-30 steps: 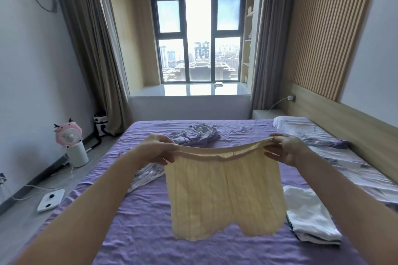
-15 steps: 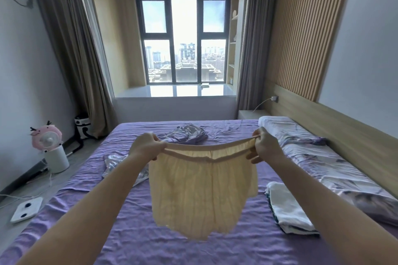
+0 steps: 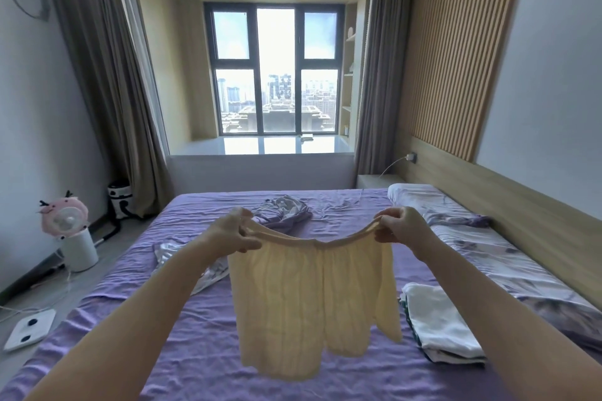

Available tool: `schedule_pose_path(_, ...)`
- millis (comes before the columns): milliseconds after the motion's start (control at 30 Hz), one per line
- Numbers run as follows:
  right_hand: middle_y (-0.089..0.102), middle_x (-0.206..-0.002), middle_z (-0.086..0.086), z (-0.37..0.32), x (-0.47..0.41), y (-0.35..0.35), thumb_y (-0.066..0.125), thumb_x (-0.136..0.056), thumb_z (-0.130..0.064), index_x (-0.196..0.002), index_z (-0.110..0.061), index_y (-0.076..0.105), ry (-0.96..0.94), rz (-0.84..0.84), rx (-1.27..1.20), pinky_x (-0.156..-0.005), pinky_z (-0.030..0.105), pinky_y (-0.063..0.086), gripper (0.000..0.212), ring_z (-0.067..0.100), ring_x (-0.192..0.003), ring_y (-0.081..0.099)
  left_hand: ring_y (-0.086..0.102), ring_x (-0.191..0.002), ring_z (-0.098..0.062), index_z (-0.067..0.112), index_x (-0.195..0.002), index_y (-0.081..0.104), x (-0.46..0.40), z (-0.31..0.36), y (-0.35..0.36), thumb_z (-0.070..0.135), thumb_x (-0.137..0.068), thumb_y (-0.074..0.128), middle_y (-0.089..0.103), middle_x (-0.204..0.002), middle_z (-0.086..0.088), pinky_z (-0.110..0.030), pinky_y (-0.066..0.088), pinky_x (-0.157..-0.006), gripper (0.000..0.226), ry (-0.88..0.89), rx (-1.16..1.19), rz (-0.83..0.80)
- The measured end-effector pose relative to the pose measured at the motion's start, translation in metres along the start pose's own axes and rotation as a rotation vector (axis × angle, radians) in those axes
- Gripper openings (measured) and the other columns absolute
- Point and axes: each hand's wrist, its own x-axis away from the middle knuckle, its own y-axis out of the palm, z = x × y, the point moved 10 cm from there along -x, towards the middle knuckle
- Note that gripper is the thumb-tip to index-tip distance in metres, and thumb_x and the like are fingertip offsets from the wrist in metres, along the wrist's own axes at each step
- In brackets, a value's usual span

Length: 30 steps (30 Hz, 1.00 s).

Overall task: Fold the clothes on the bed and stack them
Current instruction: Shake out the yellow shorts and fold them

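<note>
Since half a second ago: both hands drawn slightly nearer each other, so the waistband now sags in a shallow curve between them where it ran nearly taut; the shorts hang a little more to my right. Item: pale yellow shorts (image 3: 312, 299), held in the air above the purple bed (image 3: 202, 355), legs hanging straight down, clear of the sheet as far as I can judge. Left hand (image 3: 235, 233): fingers and thumb pinching the left end of the waistband. Right hand (image 3: 399, 228): likewise pinching the right end. Long axis of the garment as held: the waistband, running left to right across my front, both hands about level and equally near it. Governing relation for the next move, in my judgement: either the shorts go down flat on the bare sheet directly below, or one hand carries its end across to the other to halve them along the centre seam. Destination: folded white stack (image 3: 439, 319), on the bed low to my right, nearer the right hand. Outstanding: grey-lilac crumpled garment (image 3: 285, 210) beyond my hands toward the window; silvery garment (image 3: 208, 273) lying under my left forearm, unfolded.
</note>
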Motion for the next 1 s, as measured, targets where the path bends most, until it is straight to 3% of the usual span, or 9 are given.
schedule_pose_path(133, 0.059, -0.067, 0.003, -0.025, 0.015, 0.026, 0.062, -0.075, 0.002, -0.078, -0.016, 0.063, -0.262, -0.216, 0.537, -0.066, 0.028, 0.045, 0.018, 0.012, -0.061, 0.051, 0.065, -0.075, -0.026, 0.005, -0.104, 0.059, -0.002, 0.003, -0.02, 0.009, -0.082, 0.067, 0.065, -0.092, -0.012, -0.036, 0.056, -0.066, 0.023, 0.058, -0.202, 0.197)
schedule_pose_path(200, 0.051, -0.066, 0.0, -0.024, 0.019, 0.034, 0.069, -0.073, -0.003, -0.074, -0.016, 0.061, -0.32, -0.26, 0.674, -0.065, 0.026, 0.035, 0.014, 0.011, -0.065, 0.044, 0.064, -0.085, -0.029, 0.005, -0.094, 0.065, -0.003, 0.003, -0.029, 0.013, -0.082, 0.068, 0.067, -0.091, -0.012, -0.032, 0.05, -0.071, 0.015, 0.059, -0.251, 0.266)
schedule_pose_path(333, 0.043, -0.064, 0.002, -0.022, 0.012, 0.022, 0.068, -0.081, -0.017, -0.062, -0.011, 0.049, -0.293, -0.105, 0.672, -0.061, 0.027, 0.029, 0.028, 0.011, -0.069, 0.039, 0.059, -0.091, -0.023, 0.025, -0.079, 0.062, -0.001, -0.007, -0.042, 0.03, -0.076, 0.069, 0.065, -0.081, 0.0, -0.033, 0.043, -0.076, 0.009, -0.054, -0.316, 0.333)
schedule_pose_path(433, 0.045, -0.065, 0.004, -0.007, 0.008, 0.017, 0.057, -0.083, -0.013, -0.066, -0.009, 0.043, -0.06, -0.05, 0.513, -0.055, 0.027, 0.044, 0.022, 0.016, -0.059, 0.047, 0.051, -0.089, -0.018, 0.024, -0.073, 0.058, 0.002, -0.008, -0.047, 0.039, -0.072, 0.065, 0.063, -0.077, 0.005, -0.036, 0.035, -0.086, 0.016, -0.135, -0.408, 0.396)
schedule_pose_path(533, 0.055, -0.069, 0.011, -0.003, 0.015, 0.032, 0.055, -0.081, -0.003, -0.082, -0.003, 0.051, 0.083, -0.078, 0.218, -0.046, 0.03, 0.055, 0.004, 0.022, -0.054, 0.059, 0.054, -0.069, -0.017, 0.018, -0.068, 0.055, 0.003, 0.002, -0.028, 0.033, -0.07, 0.069, 0.057, -0.065, 0.005, -0.028, 0.041, -0.063, 0.021, -0.128, -0.131, 0.337)
schedule_pose_path(600, 0.057, -0.069, 0.014, -0.007, 0.023, 0.055, 0.055, -0.081, 0.001, -0.092, -0.002, 0.056, 0.127, -0.162, 0.079, -0.047, 0.034, 0.057, 0.011, 0.022, -0.049, 0.061, 0.05, -0.057, -0.011, 0.017, -0.063, 0.053, 0.007, 0.013, -0.009, 0.028, -0.069, 0.075, 0.053, -0.059, 0.005, -0.02, 0.037, -0.047, 0.024, -0.112, 0.092, 0.306)
schedule_pose_path(767, 0.061, -0.074, 0.014, -0.036, 0.045, 0.112, 0.063, -0.082, 0.0, -0.101, -0.001, 0.056, 0.085, -0.408, -0.11, -0.057, 0.034, 0.059, 0.021, 0.021, -0.055, 0.066, 0.046, -0.048, -0.001, 0.014, -0.06, 0.055, 0.009, 0.05, 0.05, 0.016, -0.078, 0.072, 0.052, -0.061, 0.003, -0.012, 0.037, -0.044, 0.025, -0.018, 0.336, 0.115)
schedule_pose_path(867, 0.066, -0.079, 0.006, -0.056, 0.059, 0.126, 0.067, -0.076, 0.0, -0.09, -0.007, 0.056, -0.074, -0.566, 0.032, -0.068, 0.031, 0.059, 0.02, 0.017, -0.07, 0.068, 0.05, -0.052, 0.002, -0.003, -0.081, 0.069, 0.012, 0.065, 0.059, 0.014, -0.08, 0.072, 0.058, -0.068, 0.0, -0.01, 0.04, -0.047, 0.017, 0.044, 0.423, 0.01)
schedule_pose_path(1000, 0.067, -0.069, 0.0, -0.072, 0.06, 0.11, 0.055, -0.083, -0.002, -0.079, -0.017, 0.058, -0.278, -0.417, 0.351, -0.053, 0.027, 0.051, 0.015, 0.017, -0.056, 0.065, 0.047, -0.05, -0.005, 0.013, -0.075, 0.074, 0.019, 0.072, 0.06, 0.01, -0.085, 0.065, 0.058, -0.056, 0.005, -0.013, 0.036, -0.043, 0.013, 0.07, 0.584, -0.124)
